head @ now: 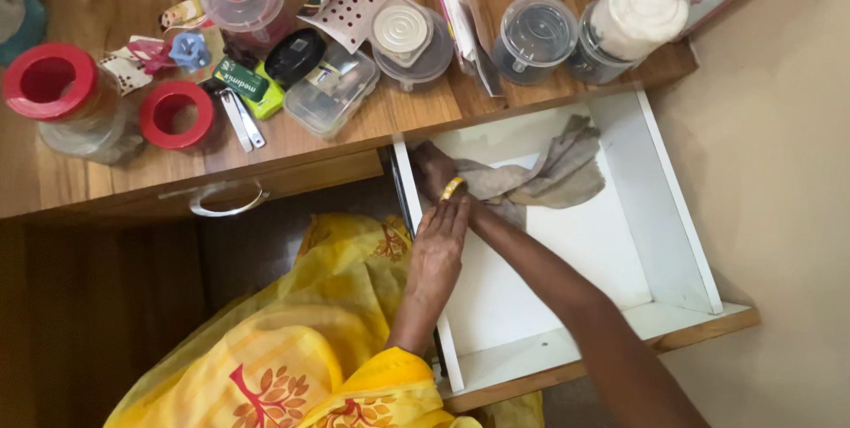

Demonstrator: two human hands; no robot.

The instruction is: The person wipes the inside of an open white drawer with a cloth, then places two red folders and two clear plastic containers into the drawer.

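Note:
A white drawer (660, 215) stands pulled out from a wooden desk. My right hand (432, 168) reaches into its back left corner and presses down on a crumpled grey cloth (553, 176), gripping its near end. A yellow band (453, 187) sits at that wrist. My left hand (438, 251) lies flat along the top of the drawer's left wall (450, 353), fingers stretched out and touching the right forearm. Apart from the cloth, the drawer floor is bare white.
The wooden desk top (80, 171) holds two red-rimmed jars (53, 83), clear lidded tubs (332, 92), a white-topped jar (633, 12), a green packet (243, 83) and small clutter. A metal handle (226, 202) marks a closed drawer at left. A beige wall (779, 171) stands at right.

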